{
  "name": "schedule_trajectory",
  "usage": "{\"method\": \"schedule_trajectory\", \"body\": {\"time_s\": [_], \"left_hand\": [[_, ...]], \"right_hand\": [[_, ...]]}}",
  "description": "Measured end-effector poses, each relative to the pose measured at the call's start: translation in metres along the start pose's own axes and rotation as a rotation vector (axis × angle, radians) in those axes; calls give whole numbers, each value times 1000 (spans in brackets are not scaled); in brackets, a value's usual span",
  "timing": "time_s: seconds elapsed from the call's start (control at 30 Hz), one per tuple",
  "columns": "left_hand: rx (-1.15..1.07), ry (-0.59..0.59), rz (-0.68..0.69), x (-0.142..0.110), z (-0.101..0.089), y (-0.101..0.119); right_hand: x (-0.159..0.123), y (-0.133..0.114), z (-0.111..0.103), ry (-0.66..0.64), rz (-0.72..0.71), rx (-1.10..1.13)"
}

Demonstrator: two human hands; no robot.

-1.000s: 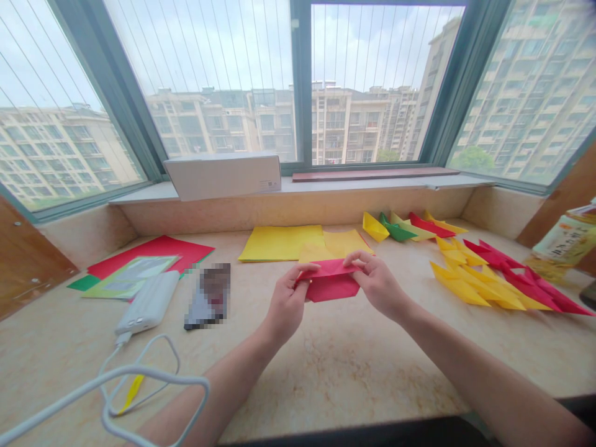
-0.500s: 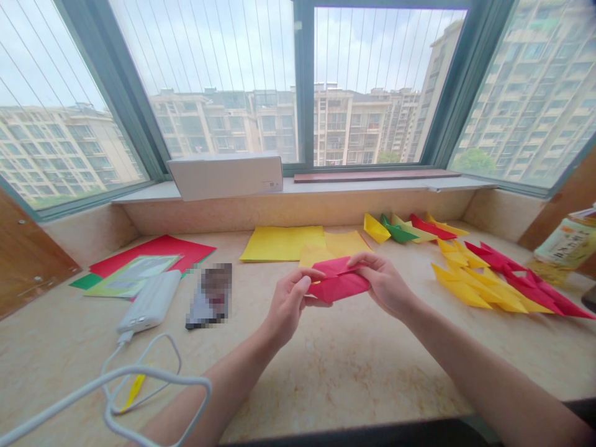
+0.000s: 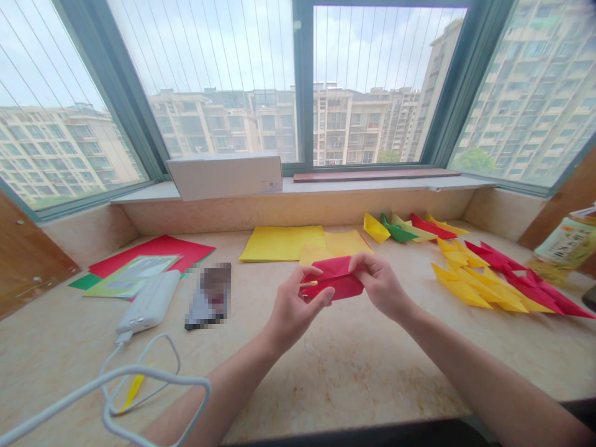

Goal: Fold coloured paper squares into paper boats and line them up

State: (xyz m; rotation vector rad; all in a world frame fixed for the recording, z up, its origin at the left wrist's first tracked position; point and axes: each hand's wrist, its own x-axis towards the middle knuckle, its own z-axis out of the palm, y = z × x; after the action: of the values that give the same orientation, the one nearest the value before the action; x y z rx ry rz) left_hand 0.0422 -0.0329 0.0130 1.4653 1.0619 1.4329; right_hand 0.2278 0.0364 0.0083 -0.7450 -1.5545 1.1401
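A folded piece of red paper [image 3: 339, 282] is held up above the counter between my two hands. My left hand [image 3: 298, 304] grips its left end, the thumb across the near face and the fingers behind. With thumb and fingers pinched, my right hand [image 3: 379, 282] holds the upper right corner. A crease or opening runs along the paper's middle. Just behind it lie a stack of yellow paper [image 3: 284, 243] and a lighter orange-yellow sheet [image 3: 344, 241]. Folded yellow paper pieces [image 3: 479, 282] and folded red ones [image 3: 526, 279] rest to the right.
Several small paper boats [image 3: 400, 231] line the back right. A bottle [image 3: 570, 239] stands at the right edge. At left are red sheets [image 3: 162, 251], a white power bank [image 3: 149, 301], a looping white cable [image 3: 153, 372] and a pixelated item [image 3: 212, 295]. A white box [image 3: 226, 177] sits on the sill.
My left thumb has moved down and right across the near face of the red paper, and its fingers have shifted. My right hand keeps its pinch, turned slightly.
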Motion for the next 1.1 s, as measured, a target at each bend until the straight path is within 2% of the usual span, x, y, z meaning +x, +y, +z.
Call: {"method": "schedule_trajectory", "body": {"time_s": [0.2,0.5,0.63,0.87,1.1], "left_hand": [[80,127,61,6,-1,-9],[25,155,63,8,-3,-3],[13,148,46,9,-4,-2],[-69,164,-30,10,-4,1],[-35,157,-71,11,-9,0]], "right_hand": [[1,1,-2,-68,-28,-9],[-1,-6,-3,-212,169,335],[1,-3,-1,-191,182,271],[4,-2,-2,-235,137,154],[5,3,-1,-206,86,111]]}}
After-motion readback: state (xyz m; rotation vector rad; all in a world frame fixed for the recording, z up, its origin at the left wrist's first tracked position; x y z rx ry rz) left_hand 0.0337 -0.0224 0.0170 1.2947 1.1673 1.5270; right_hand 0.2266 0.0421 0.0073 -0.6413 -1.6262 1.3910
